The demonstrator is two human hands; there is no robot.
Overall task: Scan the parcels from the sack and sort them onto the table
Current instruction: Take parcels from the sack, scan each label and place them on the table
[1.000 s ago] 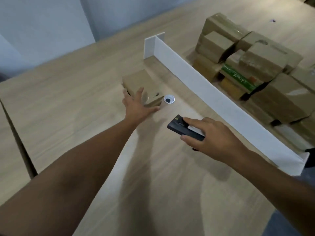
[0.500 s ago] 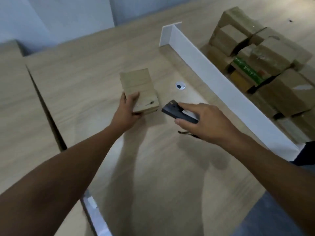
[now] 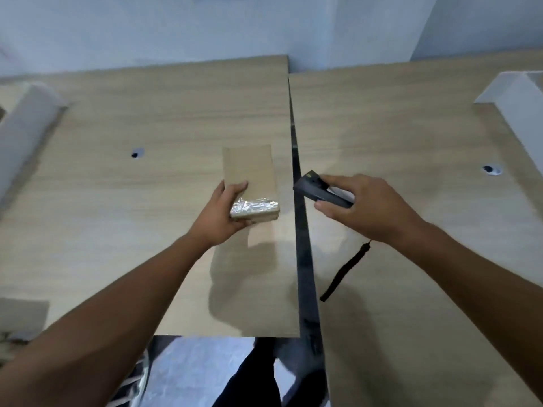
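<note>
Over wooden tables (image 3: 147, 113): left hand (image 3: 219, 214) gripping parcel (image 3: 249, 177), right hand (image 3: 364, 208) clutching scanner (image 3: 317, 190).

The parcel (image 3: 249, 171) is plain brown cardboard, with a band of shiny, silvery tape across its near end. The scanner (image 3: 320, 193) is black, and so is its strap (image 3: 343, 271). The table (image 3: 147, 127) shows pale, finely streaked wood grain. The divider (image 3: 517, 95) is white, and the wall (image 3: 205, 24) is pale blue-grey.

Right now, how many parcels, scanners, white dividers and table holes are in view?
Parcel: 1
Scanner: 1
Dividers: 2
Holes: 2
Total: 6
The blurred brown shape at lower left is not counted.
</note>
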